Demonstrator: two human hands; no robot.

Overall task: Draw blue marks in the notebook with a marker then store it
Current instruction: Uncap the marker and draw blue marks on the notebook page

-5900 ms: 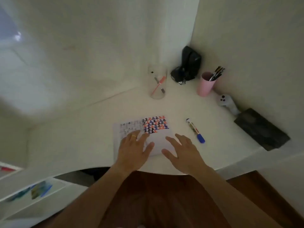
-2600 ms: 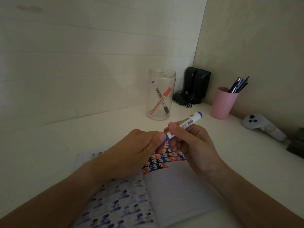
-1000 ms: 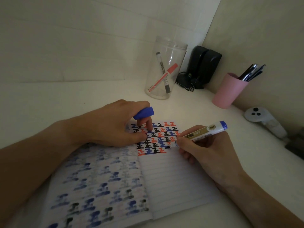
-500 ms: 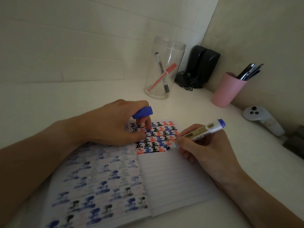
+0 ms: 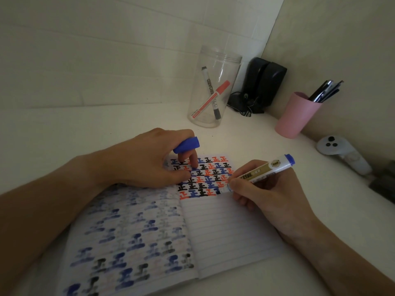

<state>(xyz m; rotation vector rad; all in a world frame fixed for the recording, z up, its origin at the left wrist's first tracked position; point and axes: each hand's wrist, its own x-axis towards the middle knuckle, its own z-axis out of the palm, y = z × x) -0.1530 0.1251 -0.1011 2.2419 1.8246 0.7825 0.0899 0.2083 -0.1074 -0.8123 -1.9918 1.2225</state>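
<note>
An open lined notebook (image 5: 224, 227) lies on the white desk, its right page topped with rows of blue, red and black marks (image 5: 205, 178). My right hand (image 5: 265, 193) grips an uncapped blue marker (image 5: 260, 174), tip touching the page at the right end of the lowest row of marks. My left hand (image 5: 149, 165) presses on the upper page near the spine and holds the marker's blue cap (image 5: 187, 145) between its fingers. A clear jar (image 5: 213, 88) behind the notebook holds a red and a black marker.
A pink cup (image 5: 296, 115) with pens stands at the back right beside a black device (image 5: 263, 84) in the corner. A white controller (image 5: 342, 152) and a dark object (image 5: 384, 184) lie at the right. Walls close in behind and right.
Earlier the marker lay on the desk; I picked it up and pulled off its cap. Over the last second the tip has stayed at the right end of the lowest row of marks.
</note>
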